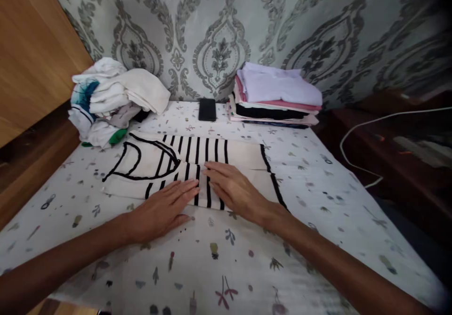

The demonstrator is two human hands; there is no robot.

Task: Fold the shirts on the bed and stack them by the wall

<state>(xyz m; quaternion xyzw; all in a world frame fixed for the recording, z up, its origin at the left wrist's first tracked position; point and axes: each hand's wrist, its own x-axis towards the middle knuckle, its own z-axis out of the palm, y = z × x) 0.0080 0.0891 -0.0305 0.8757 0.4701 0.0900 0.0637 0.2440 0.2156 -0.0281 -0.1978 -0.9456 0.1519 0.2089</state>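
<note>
A cream knit top with black stripes and black trim lies flat on the printed cloth. Its sides are folded inward and meet along the middle, and the V-shaped neckline points left. My left hand rests on the near edge of the striped part, fingers stretched out. Farther right, my right hand lies flat across the stripes, its fingertips by the centre line where the folded sides meet. Neither hand grips the fabric.
A loose heap of clothes sits at the back left. At the back right stands a stack of folded clothes. Between them lies a black rectangular object, near the patterned wall. A white cable runs on the right.
</note>
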